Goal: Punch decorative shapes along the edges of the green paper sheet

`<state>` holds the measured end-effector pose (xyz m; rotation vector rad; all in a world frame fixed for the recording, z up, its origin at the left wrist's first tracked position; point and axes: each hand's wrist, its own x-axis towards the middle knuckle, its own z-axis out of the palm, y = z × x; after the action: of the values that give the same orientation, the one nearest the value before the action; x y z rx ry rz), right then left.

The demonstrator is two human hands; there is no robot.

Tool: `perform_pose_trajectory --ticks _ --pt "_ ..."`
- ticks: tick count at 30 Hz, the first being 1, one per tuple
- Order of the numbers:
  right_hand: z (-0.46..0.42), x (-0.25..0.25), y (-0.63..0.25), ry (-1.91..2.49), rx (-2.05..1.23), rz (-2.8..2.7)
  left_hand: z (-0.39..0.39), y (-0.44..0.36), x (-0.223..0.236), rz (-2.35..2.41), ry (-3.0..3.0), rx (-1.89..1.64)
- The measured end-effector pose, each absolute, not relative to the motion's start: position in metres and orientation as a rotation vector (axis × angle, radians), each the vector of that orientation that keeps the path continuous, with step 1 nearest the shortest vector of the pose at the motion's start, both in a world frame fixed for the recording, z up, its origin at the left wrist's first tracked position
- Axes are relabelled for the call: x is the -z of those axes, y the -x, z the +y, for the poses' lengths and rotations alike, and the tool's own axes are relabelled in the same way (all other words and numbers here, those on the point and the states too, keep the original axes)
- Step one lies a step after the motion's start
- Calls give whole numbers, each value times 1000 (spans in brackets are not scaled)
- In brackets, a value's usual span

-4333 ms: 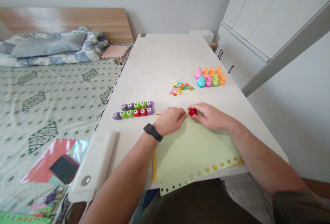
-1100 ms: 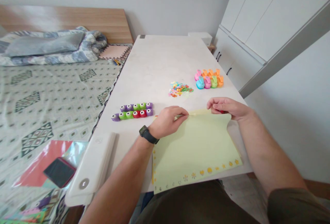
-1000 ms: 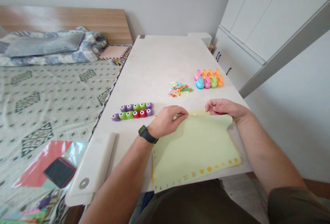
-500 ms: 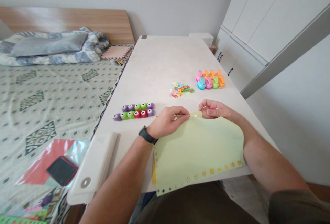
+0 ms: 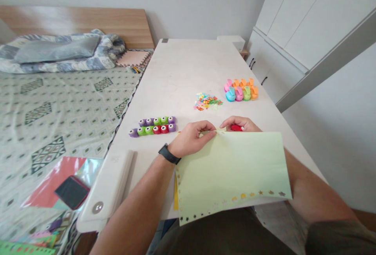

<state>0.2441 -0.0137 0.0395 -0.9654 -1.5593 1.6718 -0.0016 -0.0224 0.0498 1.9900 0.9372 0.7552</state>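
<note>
My left hand (image 5: 195, 136) pinches the far edge of a pale green sheet of paper (image 5: 235, 165), which drapes over the table's front edge. Small cut-out shapes run along the sheet's near and left edges. Behind the far edge, my right hand (image 5: 246, 123) is closed round a small red craft punch (image 5: 236, 128), its lower fingers hidden by the paper. The punch is close to the sheet's far edge; whether they touch I cannot tell. Under the left side shows a strip of yellow paper (image 5: 175, 194).
Two rows of small purple, green and red punches (image 5: 152, 125) stand left on the table (image 5: 182, 67). Larger coloured punches (image 5: 241, 90) are at right, beside a pile of paper cut-outs (image 5: 207, 101). A white laminator-like device (image 5: 108, 188) lies at the left edge, near a dark phone (image 5: 72, 192).
My right hand has moved left and slightly down with the red punch, nearer my left hand. The sheet's right side, bent before, now lies straighter across my right forearm.
</note>
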Motion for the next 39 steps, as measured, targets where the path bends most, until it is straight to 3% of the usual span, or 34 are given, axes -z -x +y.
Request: perform_pose_trajectory --ticks 13,39 --pt "-18 -50 -236 1115 -1561 -1624 -24 -1 -48 975 -1966 -785" --pt "-10 -29 -241 1067 -1660 -1641 -28 -5 -52 974 -2039 -853"
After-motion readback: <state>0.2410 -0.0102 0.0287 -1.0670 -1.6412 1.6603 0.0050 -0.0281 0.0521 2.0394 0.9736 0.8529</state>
